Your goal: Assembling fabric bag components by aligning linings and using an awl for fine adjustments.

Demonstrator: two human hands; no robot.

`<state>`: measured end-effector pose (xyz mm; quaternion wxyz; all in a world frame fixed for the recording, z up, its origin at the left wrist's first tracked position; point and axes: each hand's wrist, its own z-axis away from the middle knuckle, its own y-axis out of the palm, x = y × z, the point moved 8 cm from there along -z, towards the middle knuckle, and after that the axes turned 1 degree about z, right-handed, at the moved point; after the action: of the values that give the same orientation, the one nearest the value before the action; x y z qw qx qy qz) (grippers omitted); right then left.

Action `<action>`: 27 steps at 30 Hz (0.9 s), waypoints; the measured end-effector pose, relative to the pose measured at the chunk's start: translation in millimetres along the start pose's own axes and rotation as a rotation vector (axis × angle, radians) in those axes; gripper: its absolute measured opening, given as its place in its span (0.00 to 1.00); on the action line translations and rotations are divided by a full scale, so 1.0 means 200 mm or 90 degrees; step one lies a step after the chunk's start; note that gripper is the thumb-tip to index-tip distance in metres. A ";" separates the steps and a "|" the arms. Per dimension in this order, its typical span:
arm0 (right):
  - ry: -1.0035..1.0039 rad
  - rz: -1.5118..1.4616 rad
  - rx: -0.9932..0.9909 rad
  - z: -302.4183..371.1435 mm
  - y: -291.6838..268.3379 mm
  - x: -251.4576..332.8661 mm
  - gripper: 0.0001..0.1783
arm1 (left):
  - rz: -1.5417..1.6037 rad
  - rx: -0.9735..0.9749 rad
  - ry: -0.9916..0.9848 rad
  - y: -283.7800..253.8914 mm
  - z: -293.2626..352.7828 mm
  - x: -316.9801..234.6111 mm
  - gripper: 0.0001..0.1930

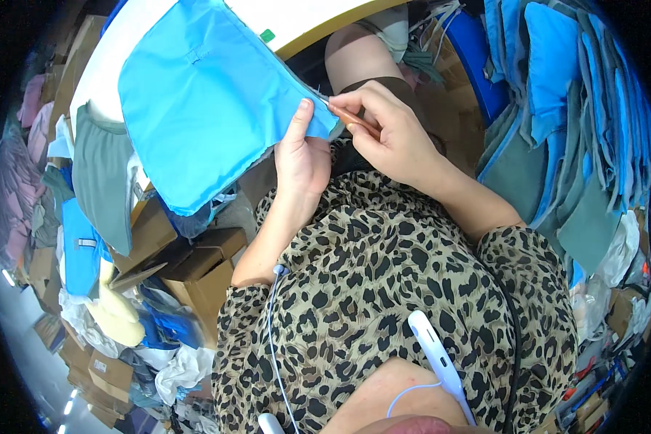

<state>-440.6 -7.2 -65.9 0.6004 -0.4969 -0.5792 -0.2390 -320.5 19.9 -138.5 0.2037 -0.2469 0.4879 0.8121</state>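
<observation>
over the lap, left hand [301, 155] pinching blue fabric piece [202, 94], right hand [390, 130] gripping a brown-handled tool [353, 119], cardboard boxes [195, 267] beside

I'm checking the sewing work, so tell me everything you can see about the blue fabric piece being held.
The blue fabric piece is bright, thin and smooth-looking, roughly rectangular, with a small stitched loop near its upper middle. It lies spread over the white table edge. The left hand pinches its lower right corner, where the right hand works with a slim brown-handled tool.

head-worn fisheye, looking steeply down, close over lap
</observation>
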 end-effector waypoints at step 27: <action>0.022 -0.047 -0.001 -0.02 -0.01 -0.04 0.12 | -0.019 -0.010 -0.007 -0.06 -0.03 0.02 0.18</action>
<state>-442.4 -14.2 -72.0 0.6007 -0.4715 -0.5865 -0.2699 -315.2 19.6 -150.9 0.2165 -0.2509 0.4765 0.8143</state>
